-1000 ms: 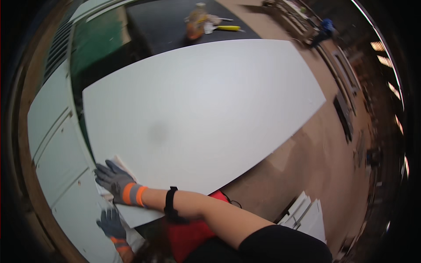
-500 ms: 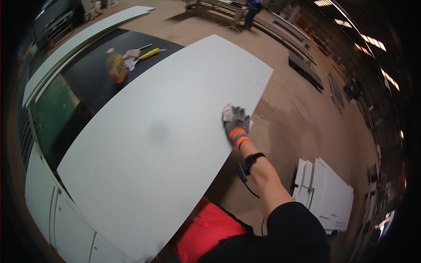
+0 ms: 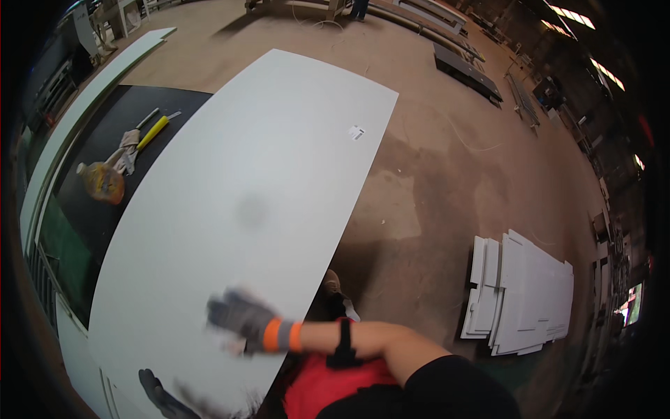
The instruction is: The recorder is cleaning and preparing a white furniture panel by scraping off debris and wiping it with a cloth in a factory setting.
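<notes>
A large white panel [image 3: 230, 160] lies flat in front of me, with a small label [image 3: 356, 132] near its far right corner. My right hand [image 3: 241, 318], in a grey glove with an orange cuff, is over the panel's near part. Motion smears its fingers; a bit of pale rag [image 3: 236, 343] shows under the palm. At the lower edge, my left hand [image 3: 164, 399], in a dark grey glove, is partly in view and blurred, its fingers apart, low over the panel's near left end. Nothing shows in it.
On a black board [image 3: 150, 101] left of the panel lie a bottle of yellowish liquid [image 3: 105, 183], a crumpled cloth [image 3: 127, 150] and a yellow-handled tool [image 3: 152, 134]. White boards [image 3: 527, 293] are stacked at the right on the brown floor [image 3: 447, 181]. A person's legs [image 3: 359, 10] show far off.
My right hand has swept from the panel's right edge back toward me and left. My left hand has come into view at the bottom. The view has shifted, moving the bottle leftward.
</notes>
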A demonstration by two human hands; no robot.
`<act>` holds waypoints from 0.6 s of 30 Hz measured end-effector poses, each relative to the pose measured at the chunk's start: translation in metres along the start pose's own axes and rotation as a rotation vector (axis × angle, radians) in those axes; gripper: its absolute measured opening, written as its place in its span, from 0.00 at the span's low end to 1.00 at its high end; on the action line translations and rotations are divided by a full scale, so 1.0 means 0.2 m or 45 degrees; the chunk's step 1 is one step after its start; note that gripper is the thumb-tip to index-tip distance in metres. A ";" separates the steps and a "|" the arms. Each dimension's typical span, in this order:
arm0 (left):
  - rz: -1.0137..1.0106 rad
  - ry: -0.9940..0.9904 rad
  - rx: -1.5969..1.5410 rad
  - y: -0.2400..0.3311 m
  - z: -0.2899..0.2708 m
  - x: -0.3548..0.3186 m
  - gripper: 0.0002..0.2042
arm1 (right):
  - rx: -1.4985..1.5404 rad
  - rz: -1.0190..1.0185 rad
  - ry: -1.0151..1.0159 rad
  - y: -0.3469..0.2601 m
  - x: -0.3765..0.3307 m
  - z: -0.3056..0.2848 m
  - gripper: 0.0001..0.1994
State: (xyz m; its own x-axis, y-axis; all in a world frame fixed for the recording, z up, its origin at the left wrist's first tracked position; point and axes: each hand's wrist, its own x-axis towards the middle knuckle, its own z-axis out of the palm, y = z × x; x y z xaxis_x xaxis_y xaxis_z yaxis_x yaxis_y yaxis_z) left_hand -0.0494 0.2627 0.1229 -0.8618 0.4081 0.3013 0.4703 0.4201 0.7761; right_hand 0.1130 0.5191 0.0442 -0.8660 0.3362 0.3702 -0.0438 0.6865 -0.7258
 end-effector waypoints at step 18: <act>0.019 -0.354 0.969 0.33 1.12 -0.11 0.25 | -0.549 0.383 -0.365 0.83 -0.15 -1.40 0.33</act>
State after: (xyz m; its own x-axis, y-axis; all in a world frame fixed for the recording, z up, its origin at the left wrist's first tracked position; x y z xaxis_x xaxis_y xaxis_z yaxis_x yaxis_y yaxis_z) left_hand 0.0430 0.4619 0.0433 -0.8226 0.5626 0.0822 0.5683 0.8084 0.1536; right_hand 0.2718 0.8027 0.0754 -0.9114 0.4104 -0.0296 0.3785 0.8082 -0.4512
